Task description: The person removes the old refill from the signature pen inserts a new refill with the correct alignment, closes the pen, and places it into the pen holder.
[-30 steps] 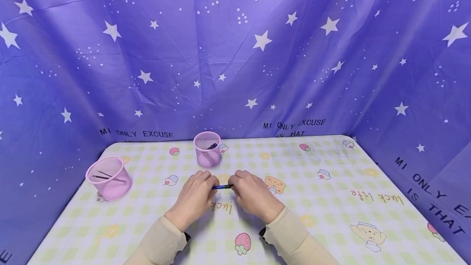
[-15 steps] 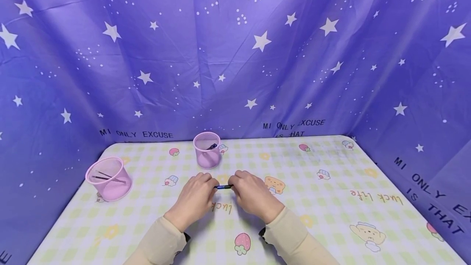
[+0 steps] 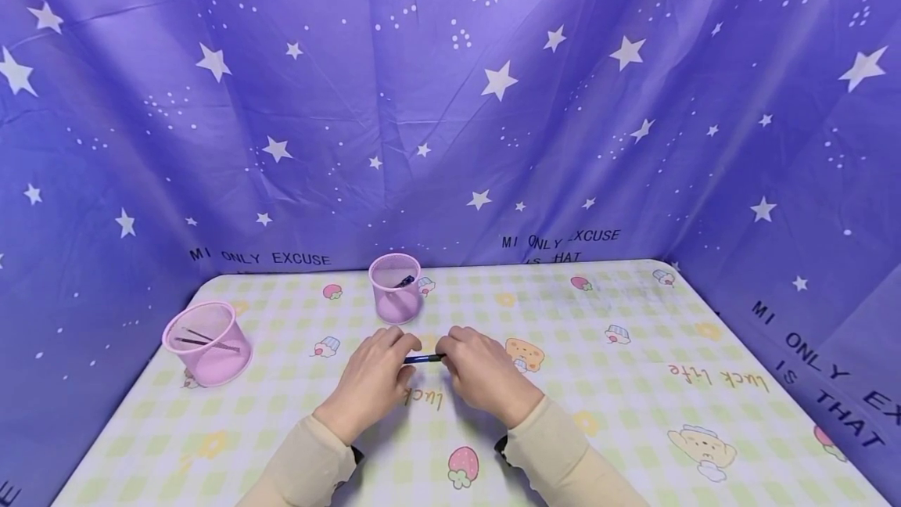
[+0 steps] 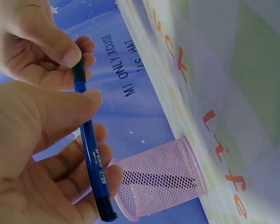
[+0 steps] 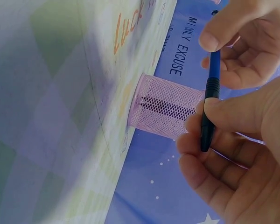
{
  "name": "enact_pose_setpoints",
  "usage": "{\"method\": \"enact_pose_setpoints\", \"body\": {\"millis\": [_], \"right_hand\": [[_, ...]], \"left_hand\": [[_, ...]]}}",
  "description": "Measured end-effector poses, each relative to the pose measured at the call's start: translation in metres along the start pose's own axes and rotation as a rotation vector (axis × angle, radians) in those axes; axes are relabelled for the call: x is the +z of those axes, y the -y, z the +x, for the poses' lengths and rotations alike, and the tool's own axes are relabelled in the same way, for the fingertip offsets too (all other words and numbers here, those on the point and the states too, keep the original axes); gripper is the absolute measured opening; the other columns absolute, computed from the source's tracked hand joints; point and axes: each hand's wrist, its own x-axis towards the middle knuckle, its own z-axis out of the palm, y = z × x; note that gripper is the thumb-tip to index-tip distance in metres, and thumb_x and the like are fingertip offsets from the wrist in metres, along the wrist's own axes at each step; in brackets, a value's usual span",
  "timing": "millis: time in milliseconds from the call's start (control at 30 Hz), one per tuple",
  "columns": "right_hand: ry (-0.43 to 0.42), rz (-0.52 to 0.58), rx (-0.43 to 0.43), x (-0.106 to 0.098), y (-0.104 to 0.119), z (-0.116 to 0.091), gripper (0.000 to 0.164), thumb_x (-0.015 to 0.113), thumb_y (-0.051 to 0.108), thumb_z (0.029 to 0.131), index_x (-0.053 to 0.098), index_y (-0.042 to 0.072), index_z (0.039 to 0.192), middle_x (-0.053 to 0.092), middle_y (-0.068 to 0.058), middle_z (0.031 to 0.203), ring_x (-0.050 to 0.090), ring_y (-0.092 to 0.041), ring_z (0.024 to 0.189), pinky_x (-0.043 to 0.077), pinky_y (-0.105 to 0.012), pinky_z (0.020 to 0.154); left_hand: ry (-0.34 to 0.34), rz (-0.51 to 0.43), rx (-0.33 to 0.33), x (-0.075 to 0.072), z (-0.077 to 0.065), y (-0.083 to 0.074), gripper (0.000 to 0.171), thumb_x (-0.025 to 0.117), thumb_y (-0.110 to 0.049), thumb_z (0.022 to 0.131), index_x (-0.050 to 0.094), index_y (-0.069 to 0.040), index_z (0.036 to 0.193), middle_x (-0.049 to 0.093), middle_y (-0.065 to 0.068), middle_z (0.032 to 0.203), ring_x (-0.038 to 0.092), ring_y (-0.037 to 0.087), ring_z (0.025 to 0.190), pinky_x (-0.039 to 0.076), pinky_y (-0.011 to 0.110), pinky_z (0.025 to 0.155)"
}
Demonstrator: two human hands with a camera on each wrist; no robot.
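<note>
A blue ballpoint pen with a black grip and black ends lies crosswise between the two hands, above the tablecloth. My left hand holds its blue barrel, thumb on one side and fingers behind; white print shows on the barrel. The black grip near the pointed tip is pinched between thumb and fingers of my right hand. In the right wrist view the tip sticks out past the right thumb. The black rear end points away from the right hand.
Beyond the hands stands a pink mesh pen holder with a dark item inside. Another pink mesh holder, at the left, contains thin dark sticks. A checked cloth with cartoon prints covers the table, and a purple star curtain surrounds it.
The left thumb and fingers have shifted along the pen and spread slightly, so more of the blue barrel shows. The right hand stays on the grip.
</note>
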Motion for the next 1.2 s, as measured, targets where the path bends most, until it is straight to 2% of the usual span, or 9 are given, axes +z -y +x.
{"method": "enact_pose_setpoints", "body": {"millis": [333, 567, 833, 1200], "right_hand": [[0.006, 0.012, 0.0, -0.0001, 0.0011, 0.0005, 0.01, 0.067, 0.008, 0.084, 0.068, 0.015, 0.092, 0.058, 0.005, 0.083, 0.056, -0.012, 0.075, 0.049, -0.029, 0.065], [-0.001, 0.007, -0.007, 0.0006, 0.0012, 0.0003, 0.01, 0.067, 0.008, 0.084, 0.069, 0.014, 0.092, 0.06, 0.005, 0.084, 0.058, -0.013, 0.077, 0.05, -0.03, 0.067], [-0.009, -0.009, -0.003, 0.001, 0.0003, -0.0013, 0.01, 0.068, 0.009, 0.084, 0.069, 0.015, 0.092, 0.058, 0.005, 0.082, 0.057, -0.013, 0.074, 0.049, -0.029, 0.064], [-0.008, -0.012, -0.004, 0.0003, 0.001, -0.0008, 0.011, 0.068, 0.008, 0.083, 0.068, 0.014, 0.092, 0.058, 0.005, 0.082, 0.057, -0.013, 0.074, 0.049, -0.029, 0.064]], "left_hand": [[-0.028, -0.006, 0.023, 0.0, 0.0, -0.0003, 0.028, 0.076, 0.001, 0.072, 0.061, -0.014, 0.09, 0.054, -0.005, 0.084, 0.052, 0.014, 0.077, 0.045, 0.031, 0.07], [-0.009, 0.006, 0.016, -0.0004, 0.0001, -0.0019, 0.025, 0.075, 0.002, 0.072, 0.062, -0.013, 0.087, 0.054, -0.005, 0.082, 0.05, 0.012, 0.075, 0.044, 0.029, 0.069], [0.028, 0.026, 0.021, 0.0002, 0.0001, -0.0031, 0.016, 0.07, -0.001, 0.079, 0.065, -0.012, 0.09, 0.054, -0.007, 0.081, 0.051, 0.011, 0.073, 0.044, 0.029, 0.066], [0.05, 0.037, 0.027, 0.0002, -0.0003, -0.0028, 0.014, 0.065, -0.001, 0.082, 0.067, -0.011, 0.092, 0.056, -0.006, 0.081, 0.053, 0.012, 0.073, 0.046, 0.031, 0.066]]}}
